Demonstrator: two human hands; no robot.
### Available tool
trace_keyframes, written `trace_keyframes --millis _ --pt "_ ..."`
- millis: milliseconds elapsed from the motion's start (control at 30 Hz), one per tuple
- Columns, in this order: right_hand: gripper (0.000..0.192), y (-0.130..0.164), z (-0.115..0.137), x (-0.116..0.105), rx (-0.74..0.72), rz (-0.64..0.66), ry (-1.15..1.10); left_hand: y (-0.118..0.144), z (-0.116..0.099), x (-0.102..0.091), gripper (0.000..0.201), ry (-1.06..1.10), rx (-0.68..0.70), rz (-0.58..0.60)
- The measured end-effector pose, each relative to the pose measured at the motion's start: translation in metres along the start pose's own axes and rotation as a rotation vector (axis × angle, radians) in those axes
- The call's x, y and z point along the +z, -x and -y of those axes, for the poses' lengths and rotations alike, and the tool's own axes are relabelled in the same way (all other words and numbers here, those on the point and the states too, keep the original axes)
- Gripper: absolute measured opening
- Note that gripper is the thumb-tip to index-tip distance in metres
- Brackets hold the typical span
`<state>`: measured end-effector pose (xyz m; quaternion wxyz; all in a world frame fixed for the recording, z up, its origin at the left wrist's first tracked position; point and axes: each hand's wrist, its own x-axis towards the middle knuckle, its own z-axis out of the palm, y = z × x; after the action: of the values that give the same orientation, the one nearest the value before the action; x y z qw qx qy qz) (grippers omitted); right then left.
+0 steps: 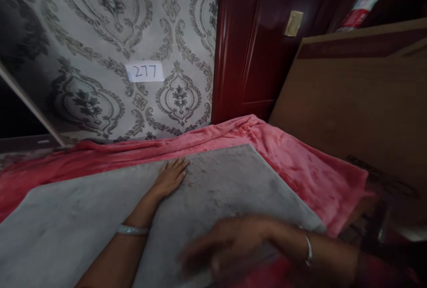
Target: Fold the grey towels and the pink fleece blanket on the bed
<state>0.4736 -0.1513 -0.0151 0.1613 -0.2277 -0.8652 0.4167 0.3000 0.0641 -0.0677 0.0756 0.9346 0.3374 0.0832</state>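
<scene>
A grey plush cloth [213, 185] lies spread over a pink blanket [300, 154]. My left hand [170, 177] rests flat on the grey cloth near its far edge, fingers stretched out, a pale bangle on the wrist. Closer to me, my right hand [230, 243] is over the near part of the grey cloth, smeared by motion. A silver bangle circles that wrist. Whether the right fingers touch or hold the cloth is blurred.
Behind the blanket is a patterned wall [180, 96] with a paper label [146, 71] reading 277. A dark red wooden panel [247, 47] stands beside it. At the right is a large cardboard box [360, 101], with a plastic bottle [363, 5] above it.
</scene>
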Motion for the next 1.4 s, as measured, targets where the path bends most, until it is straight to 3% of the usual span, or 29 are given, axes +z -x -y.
trace_keyframes --millis 33,100,133,200,300,400,667,800,900,1100,1167,1233,1333,1400 --pt "0.056 0.007 -0.006 -0.017 0.096 -0.173 0.009 0.0 0.0 0.0 0.053 -0.006 0.001 -0.005" --pt "0.06 0.026 -0.029 -0.051 0.387 -0.561 0.285 -0.001 0.0 0.0 0.053 -0.021 0.003 -0.013" --pt "0.062 0.037 -0.044 -0.066 0.588 -0.681 0.452 -0.002 0.001 0.0 0.053 -0.03 0.007 -0.017" --pt "0.064 0.059 -0.075 -0.087 0.946 -0.722 0.639 -0.003 0.002 0.0 0.053 -0.049 0.017 -0.03" --pt "0.063 0.082 -0.109 -0.095 1.144 -0.652 0.699 -0.006 0.002 0.001 0.053 -0.069 0.023 -0.034" --pt "0.064 0.089 -0.121 -0.09 1.134 -0.632 0.715 -0.007 -0.001 0.0 0.054 -0.079 -0.004 -0.004" --pt "0.063 0.089 -0.119 -0.084 1.12 -0.668 0.774 -0.001 -0.016 -0.008 0.055 -0.107 -0.015 0.015" --pt "0.061 0.087 -0.12 -0.081 1.14 -0.658 0.798 0.015 -0.032 -0.013 0.06 -0.104 0.008 0.08" --pt "0.06 0.086 -0.12 -0.079 1.149 -0.65 0.812 0.054 -0.052 -0.015 0.067 -0.083 0.113 0.154" --pt "0.06 0.081 -0.11 -0.078 1.172 -0.635 0.755 0.179 -0.096 -0.032 0.07 0.185 0.479 0.284" --pt "0.06 0.072 -0.103 -0.073 1.164 -0.623 0.737 0.206 -0.094 -0.042 0.064 0.234 0.494 0.327" --pt "0.059 0.058 -0.095 -0.062 1.106 -0.582 0.737 0.219 -0.077 -0.049 0.054 0.201 0.404 0.263" --pt "0.059 0.033 -0.079 -0.035 0.929 -0.46 0.73 0.222 -0.037 -0.046 0.052 0.012 0.117 0.061" --pt "0.062 0.019 -0.065 -0.013 0.818 -0.374 0.717 0.224 -0.013 -0.037 0.057 -0.124 -0.052 -0.011"
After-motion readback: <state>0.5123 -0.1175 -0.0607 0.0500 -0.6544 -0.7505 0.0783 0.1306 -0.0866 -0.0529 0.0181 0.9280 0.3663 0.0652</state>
